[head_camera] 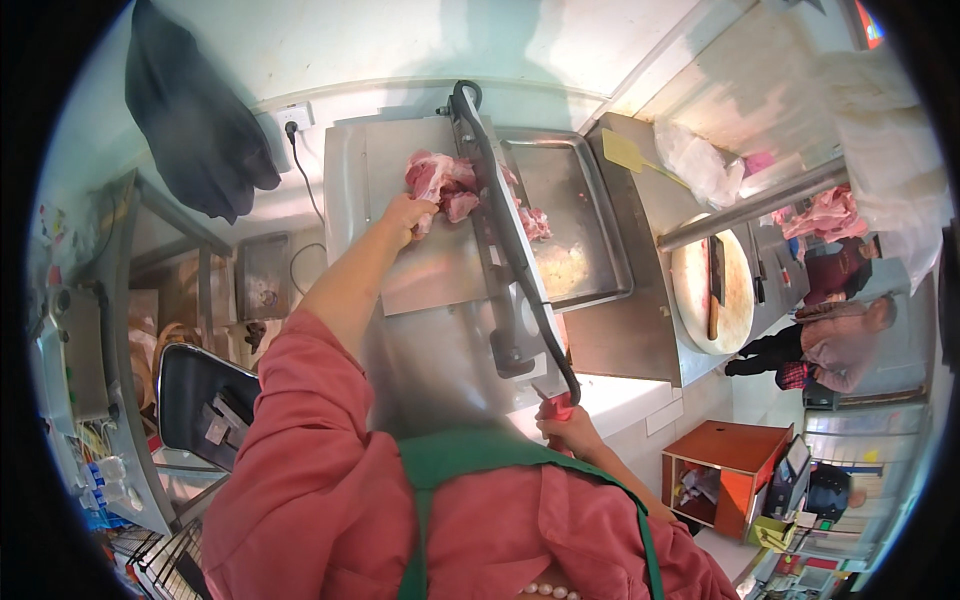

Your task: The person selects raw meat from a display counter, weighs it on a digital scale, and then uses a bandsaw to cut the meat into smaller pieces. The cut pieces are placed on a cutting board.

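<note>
My left hand [411, 216] grips one end of a raw bone-in meat piece [442, 180] on the steel table of a meat-cutting machine [427, 277]. The far end of the meat reaches the machine's long metal arm [517, 244], which has a black cable along it. Around the red handle [556, 407] at the near end of this arm, my right hand [576, 433] is closed. Beyond the arm, small cut meat pieces [535, 225] lie in a steel tray [621, 262]. The arm hides the blade line.
To the right, a knife [717, 281] lies on a round chopping board [686, 300], near a yellow scraper [622, 150]. A steel rail [750, 206] crosses above that counter. A black plug [291, 129] sits in the left wall socket. Several people are in the background at right.
</note>
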`<state>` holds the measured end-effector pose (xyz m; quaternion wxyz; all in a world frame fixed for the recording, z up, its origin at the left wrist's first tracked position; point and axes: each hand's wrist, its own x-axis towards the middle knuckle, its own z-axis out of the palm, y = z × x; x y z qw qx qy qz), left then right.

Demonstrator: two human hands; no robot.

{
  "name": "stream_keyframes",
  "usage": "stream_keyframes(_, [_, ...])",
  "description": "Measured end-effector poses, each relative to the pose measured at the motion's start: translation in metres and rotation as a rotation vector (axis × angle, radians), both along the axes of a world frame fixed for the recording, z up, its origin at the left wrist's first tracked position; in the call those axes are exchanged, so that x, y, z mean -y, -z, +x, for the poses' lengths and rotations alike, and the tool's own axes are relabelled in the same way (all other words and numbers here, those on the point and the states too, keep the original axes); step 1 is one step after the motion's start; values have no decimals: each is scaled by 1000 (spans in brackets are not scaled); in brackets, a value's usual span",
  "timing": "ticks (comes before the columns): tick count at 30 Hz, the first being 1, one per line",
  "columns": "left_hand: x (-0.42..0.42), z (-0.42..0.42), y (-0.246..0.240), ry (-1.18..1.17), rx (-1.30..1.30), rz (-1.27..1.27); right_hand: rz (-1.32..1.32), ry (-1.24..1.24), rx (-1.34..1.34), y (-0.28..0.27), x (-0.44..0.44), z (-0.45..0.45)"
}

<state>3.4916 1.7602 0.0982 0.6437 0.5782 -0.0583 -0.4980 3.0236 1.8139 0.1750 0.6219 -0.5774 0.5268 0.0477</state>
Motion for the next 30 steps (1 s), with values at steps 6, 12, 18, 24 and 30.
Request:
stream_keyframes(6, [-2, 1, 3, 25, -81, -90, 71, 59, 68, -89, 9, 21])
stream_keyframes(12, [5, -3, 1, 52, -79, -161, 102, 60, 126, -179, 25, 50])
stream_keyframes(18, [16, 4, 3, 101, -46, -202, 88, 102, 119, -269, 47, 91])
stream_keyframes(24, [38, 12, 11, 109, 58, 18, 18, 45, 103, -336, 69, 134])
stream_keyframes(30, [39, 6, 14, 119, 111, 43, -22, 36, 133, -357, 76, 153])
